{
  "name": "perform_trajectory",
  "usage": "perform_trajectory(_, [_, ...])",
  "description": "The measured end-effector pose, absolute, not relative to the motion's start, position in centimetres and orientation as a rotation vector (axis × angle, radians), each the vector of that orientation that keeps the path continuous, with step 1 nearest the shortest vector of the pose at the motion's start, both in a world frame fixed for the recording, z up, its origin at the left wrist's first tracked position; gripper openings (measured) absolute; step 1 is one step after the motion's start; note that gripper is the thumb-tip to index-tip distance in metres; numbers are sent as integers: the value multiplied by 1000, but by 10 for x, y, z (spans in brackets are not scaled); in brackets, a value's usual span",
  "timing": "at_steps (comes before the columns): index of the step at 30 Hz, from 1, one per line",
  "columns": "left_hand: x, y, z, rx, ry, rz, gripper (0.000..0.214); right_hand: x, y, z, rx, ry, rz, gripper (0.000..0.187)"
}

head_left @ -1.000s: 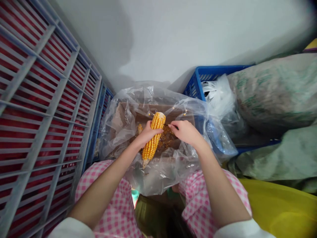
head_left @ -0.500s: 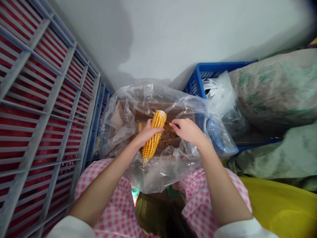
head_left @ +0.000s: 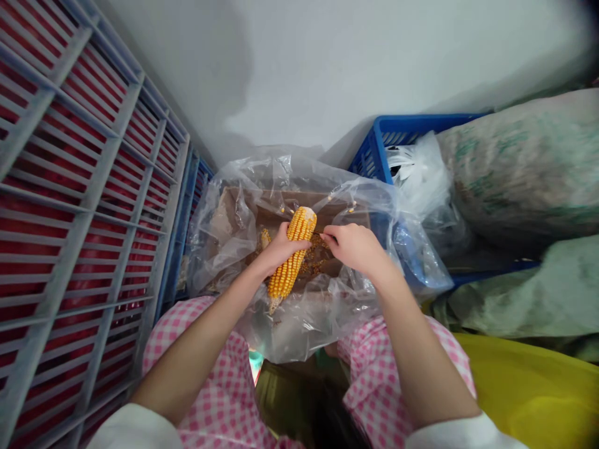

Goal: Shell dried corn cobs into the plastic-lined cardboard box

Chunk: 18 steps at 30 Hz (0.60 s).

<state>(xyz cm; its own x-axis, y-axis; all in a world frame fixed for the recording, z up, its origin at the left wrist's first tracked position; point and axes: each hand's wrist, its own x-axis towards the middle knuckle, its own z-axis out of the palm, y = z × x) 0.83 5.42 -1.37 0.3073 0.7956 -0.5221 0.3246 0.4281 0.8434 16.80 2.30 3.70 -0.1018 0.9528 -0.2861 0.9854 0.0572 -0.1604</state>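
Note:
My left hand is wrapped around the middle of a yellow-orange dried corn cob, which is tilted with its tip up and to the right. My right hand reaches in from the other side, its fingertips pressed against the cob's kernels. Below the hands, loose corn kernels lie in a cardboard box lined with a clear plastic bag. The cob's lower end pokes out below my left hand, over the bag.
Stacked red crates with grey slats rise along the left. A blue plastic crate and bulging woven sacks stand to the right. A yellow basin sits at lower right. A white wall lies ahead.
The view has drifted slightly, and the cob's tip leans a little further right. Both hands stay on the cob in nearly the same place.

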Motion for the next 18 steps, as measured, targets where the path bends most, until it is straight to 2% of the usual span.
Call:
perform_trajectory(6, [8,52,-21,1261,1390,496,42,151,21,20,2050,2193,-428,29])
perform_trajectory(15, [12,47,-36,995,1467,571,41,103,7,-12,2500,1828,-615,30])
perform_trajectory(18, [15,46,-33,855,1476,642,41,95,10,-20,2656,1801,-782,30])
